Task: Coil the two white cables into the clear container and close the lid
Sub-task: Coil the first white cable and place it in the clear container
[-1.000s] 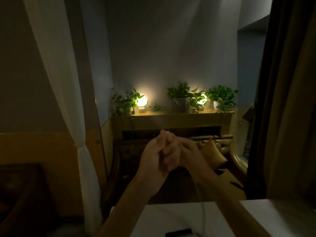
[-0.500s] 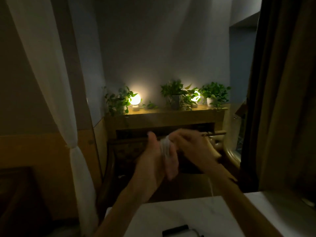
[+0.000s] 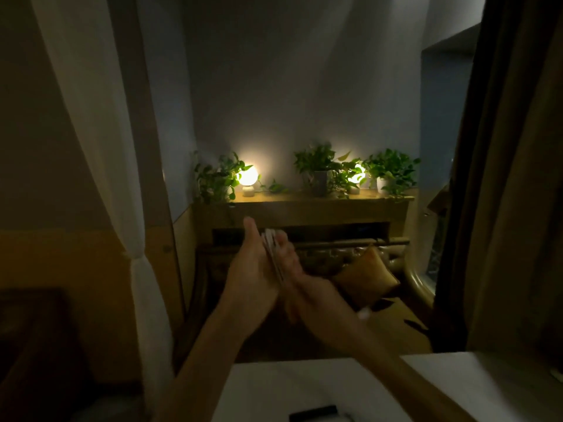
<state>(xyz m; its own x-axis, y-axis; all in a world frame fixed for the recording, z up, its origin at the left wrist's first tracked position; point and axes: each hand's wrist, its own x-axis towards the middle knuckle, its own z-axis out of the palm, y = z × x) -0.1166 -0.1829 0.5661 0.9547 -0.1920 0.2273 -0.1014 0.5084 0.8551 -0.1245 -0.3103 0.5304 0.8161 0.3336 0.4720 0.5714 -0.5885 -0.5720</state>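
Both hands are raised above the white table [image 3: 292, 388] in a dim room. My left hand [image 3: 256, 269] stands upright with the thumb up, and loops of a white cable [image 3: 274, 254] are wrapped around its fingers. My right hand [image 3: 313, 296] sits just below and to the right of it, blurred, and a pale cable end [image 3: 364, 313] shows beside its wrist. The clear container and the second cable are out of view.
A small black object [image 3: 313, 412] lies at the table's near edge. Behind the table stand a dark wooden sofa with a cushion [image 3: 365, 275] and a shelf [image 3: 304, 205] with plants and two lit lamps. A white curtain [image 3: 122, 208] hangs left, a dark one right.
My right hand has dropped from beside the left hand's fingertips to below its palm, carrying the cable round. More loops lie on the left hand. The view shifted slightly.
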